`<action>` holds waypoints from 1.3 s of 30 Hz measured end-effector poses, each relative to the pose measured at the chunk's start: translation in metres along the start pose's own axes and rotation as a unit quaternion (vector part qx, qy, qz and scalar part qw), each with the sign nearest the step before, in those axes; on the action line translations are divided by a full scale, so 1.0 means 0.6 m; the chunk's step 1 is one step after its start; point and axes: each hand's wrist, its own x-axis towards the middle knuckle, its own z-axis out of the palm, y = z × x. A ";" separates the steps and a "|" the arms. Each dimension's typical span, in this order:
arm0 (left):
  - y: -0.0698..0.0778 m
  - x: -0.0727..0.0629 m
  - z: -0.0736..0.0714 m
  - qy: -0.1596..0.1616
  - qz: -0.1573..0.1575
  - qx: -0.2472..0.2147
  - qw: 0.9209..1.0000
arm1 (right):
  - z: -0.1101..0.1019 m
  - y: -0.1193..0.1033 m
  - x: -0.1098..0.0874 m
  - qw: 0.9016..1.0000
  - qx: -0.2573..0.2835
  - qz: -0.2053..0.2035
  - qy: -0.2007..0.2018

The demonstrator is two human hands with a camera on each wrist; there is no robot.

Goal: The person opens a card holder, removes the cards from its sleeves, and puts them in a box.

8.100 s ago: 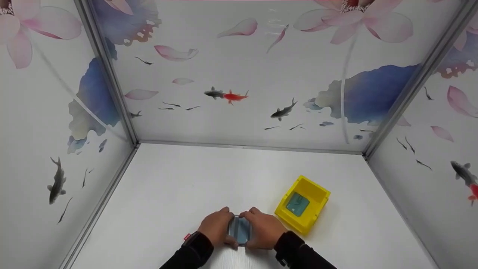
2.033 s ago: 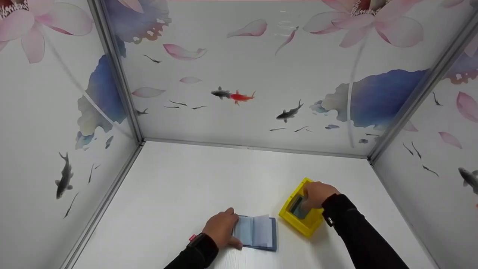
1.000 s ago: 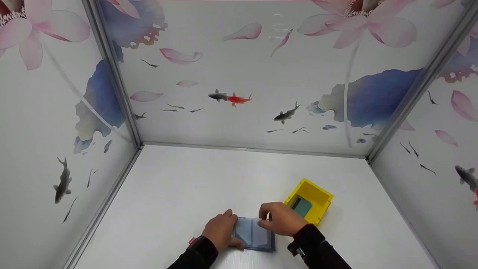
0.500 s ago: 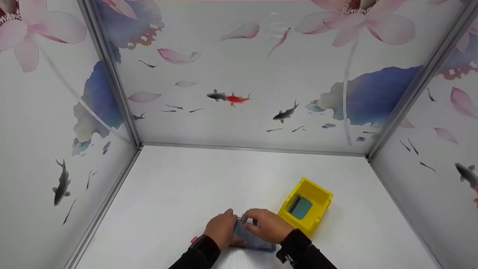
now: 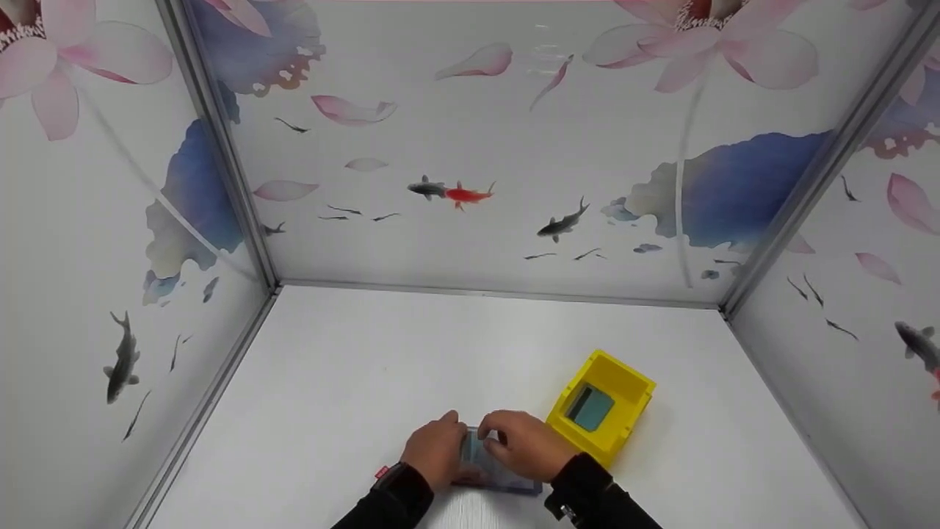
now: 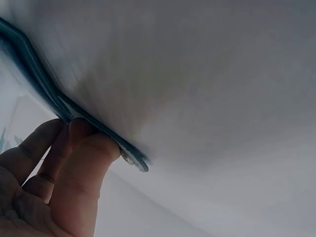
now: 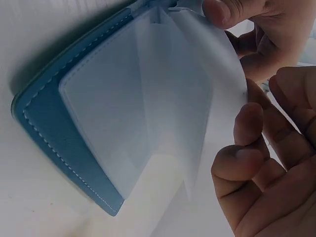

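Observation:
A small blue card holder (image 5: 504, 482) with clear plastic pages lies opened out on the white table. In the right wrist view its teal cover (image 7: 69, 140) shows white stitching, and the clear pages (image 7: 111, 98) stand fanned up. My left hand (image 5: 435, 454) grips its left side; in the left wrist view the thumb presses the cover's edge (image 6: 39, 74) beside a small metal snap (image 6: 127, 158). My right hand (image 5: 534, 444) is over the holder, curled fingers (image 7: 249, 121) pinching at the outer edge of a raised page. That hand hides part of the holder from above.
A yellow plastic box (image 5: 623, 382) stands just right of the hands, close to the right wrist. Inside lies a green card (image 5: 595, 408) with a dark stripe. White panels printed with fish and flowers (image 5: 470, 132) enclose the table's back and sides.
My right hand reached into the box 2.0 s ago, then came back left over the holder and its pages. The holder, folded narrow 8.1 s ago, now lies wider. The box's card now shows a stripe.

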 end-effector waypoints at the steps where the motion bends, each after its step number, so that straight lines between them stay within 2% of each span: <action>1: -0.001 -0.001 -0.001 -0.003 0.001 -0.002 1.000 | 0.000 0.001 -0.001 1.000 0.002 -0.002 0.002; 5: -0.007 -0.004 -0.004 -0.008 0.015 -0.006 1.000 | -0.003 0.005 -0.002 1.000 0.008 -0.011 0.013; 8: -0.012 -0.006 -0.007 -0.011 0.024 -0.012 1.000 | -0.004 0.006 -0.003 1.000 -0.002 0.001 0.017; 13: -0.014 -0.006 -0.011 -0.025 0.016 -0.033 0.999 | -0.005 0.008 -0.005 0.998 -0.047 0.033 0.020; 21: -0.018 -0.007 -0.020 -0.042 0.017 -0.041 0.998 | -0.001 0.021 -0.010 0.995 -0.086 0.042 0.033; 28: -0.018 -0.009 -0.020 -0.043 0.024 -0.042 0.998 | 0.005 0.029 -0.012 0.992 -0.096 0.084 0.008; 39: -0.008 -0.006 -0.025 -0.058 0.007 -0.027 0.998 | 0.020 0.031 -0.006 0.996 -0.067 0.054 -0.019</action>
